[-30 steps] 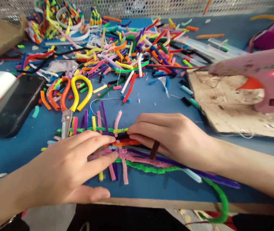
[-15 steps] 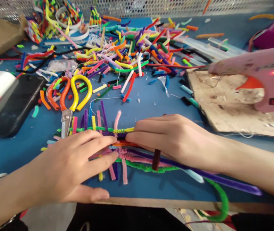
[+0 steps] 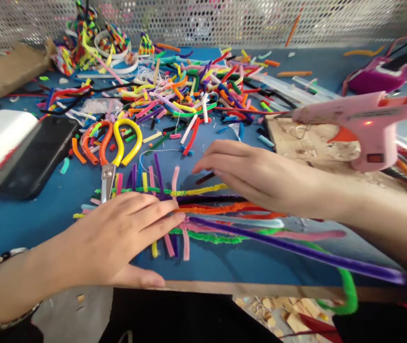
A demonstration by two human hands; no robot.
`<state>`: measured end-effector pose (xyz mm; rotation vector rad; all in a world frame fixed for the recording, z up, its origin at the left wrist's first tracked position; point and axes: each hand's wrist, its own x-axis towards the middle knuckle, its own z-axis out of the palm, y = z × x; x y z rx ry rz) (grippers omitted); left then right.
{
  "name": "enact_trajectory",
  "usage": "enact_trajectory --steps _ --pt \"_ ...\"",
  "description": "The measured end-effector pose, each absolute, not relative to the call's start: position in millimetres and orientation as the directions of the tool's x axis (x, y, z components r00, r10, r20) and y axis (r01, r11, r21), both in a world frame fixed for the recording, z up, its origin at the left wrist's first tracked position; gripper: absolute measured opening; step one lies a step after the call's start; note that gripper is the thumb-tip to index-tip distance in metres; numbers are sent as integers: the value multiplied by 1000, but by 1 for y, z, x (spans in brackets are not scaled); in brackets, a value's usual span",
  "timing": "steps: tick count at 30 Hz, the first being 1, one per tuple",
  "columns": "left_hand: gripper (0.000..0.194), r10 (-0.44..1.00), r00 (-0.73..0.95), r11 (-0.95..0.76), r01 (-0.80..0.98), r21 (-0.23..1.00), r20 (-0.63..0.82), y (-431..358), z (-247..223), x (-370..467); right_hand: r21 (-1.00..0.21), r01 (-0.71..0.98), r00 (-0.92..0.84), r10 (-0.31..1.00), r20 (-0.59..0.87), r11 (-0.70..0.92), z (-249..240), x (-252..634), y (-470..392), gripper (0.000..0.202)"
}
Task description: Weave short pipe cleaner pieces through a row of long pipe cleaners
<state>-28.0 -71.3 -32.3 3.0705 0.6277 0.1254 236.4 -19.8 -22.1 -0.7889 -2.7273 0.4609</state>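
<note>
Several fuzzy pipe cleaners lie crossed like a weave on the blue table. My left hand (image 3: 117,238) rests flat over the crossed part, fingers spread. Long strands run right from its fingertips: an orange one (image 3: 217,208), a purple one (image 3: 296,251) and a green one (image 3: 213,237). My right hand (image 3: 249,174) is above the right-hand strands, fingers bent and pressed together. A dark brown piece (image 3: 205,178) shows at its fingertips, partly hidden beneath the hand. Short pink, yellow and purple ends stick out above and below the left hand.
Scissors (image 3: 107,178) with orange and yellow handles lie left of centre, beside a black phone (image 3: 37,157). Cut pipe cleaners (image 3: 189,90) are heaped at the back. On the right, a pink glue gun (image 3: 353,114) stands over cardboard (image 3: 278,138). The table edge (image 3: 203,287) is near.
My right hand has lifted and shifted up, uncovering the orange, yellow and light blue strands. The brown piece no longer lies across the lower strands. The camera view has tilted up a little.
</note>
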Motion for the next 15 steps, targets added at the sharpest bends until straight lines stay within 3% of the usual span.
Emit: enact_trajectory --steps 5,9,15 --pt "78 420 906 -907 420 9 48 -72 -32 -29 -347 426 -848 503 169 835 -10 232 -15 26" --pt "75 413 910 -910 414 -8 41 -73 -33 -31 -376 372 -872 458 171 849 -1 225 -12 16" --pt "75 419 907 -908 418 22 49 -71 -34 -30 -444 322 -923 381 47 836 -8 215 0 17"
